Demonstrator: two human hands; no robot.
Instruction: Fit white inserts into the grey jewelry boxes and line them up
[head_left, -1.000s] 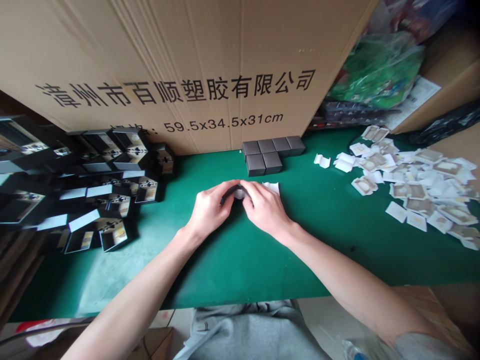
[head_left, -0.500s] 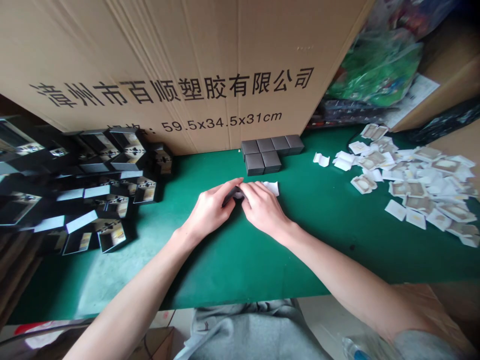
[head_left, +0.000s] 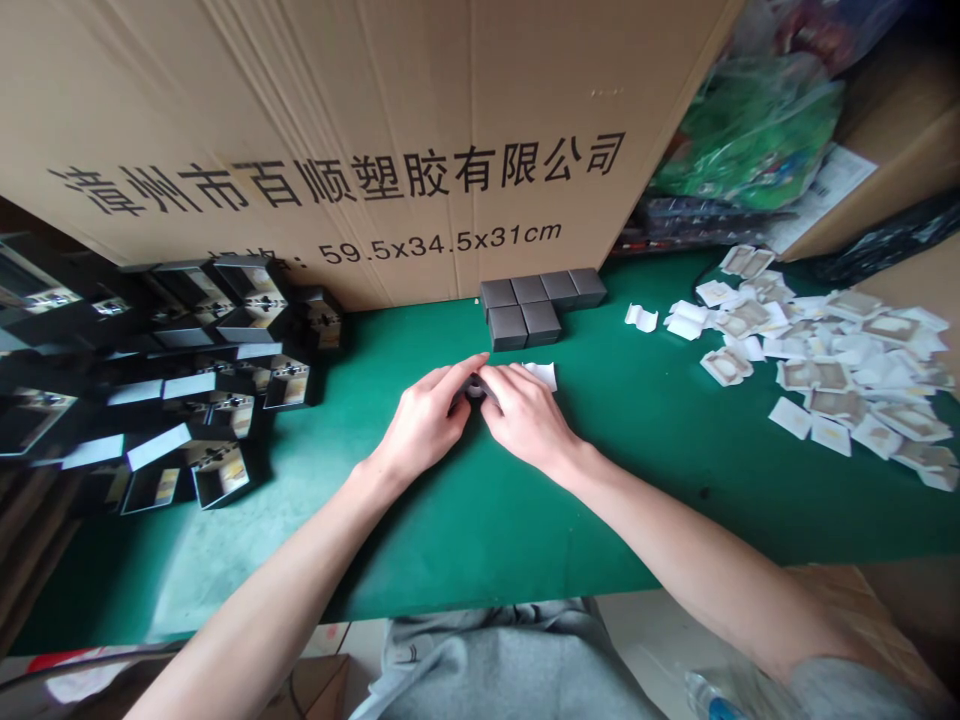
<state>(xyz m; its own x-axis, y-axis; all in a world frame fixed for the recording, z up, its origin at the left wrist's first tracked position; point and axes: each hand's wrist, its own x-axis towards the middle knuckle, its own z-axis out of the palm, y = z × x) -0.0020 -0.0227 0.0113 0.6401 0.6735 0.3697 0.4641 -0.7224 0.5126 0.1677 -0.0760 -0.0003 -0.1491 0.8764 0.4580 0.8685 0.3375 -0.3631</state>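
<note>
Small dark box (head_left: 472, 381), mostly hidden, apparently gripped between left hand (head_left: 427, 415) and right hand (head_left: 527, 410); likely light, stiff; best held by opposite sides.

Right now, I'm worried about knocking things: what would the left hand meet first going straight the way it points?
The left hand would likely meet the right hand first, across the dark piece between them; beyond, the grouped dark boxes seem in line, though depth is unclear.

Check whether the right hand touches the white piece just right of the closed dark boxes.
Apart: the head view shows green tabletop between the right hand and that white piece.
</note>
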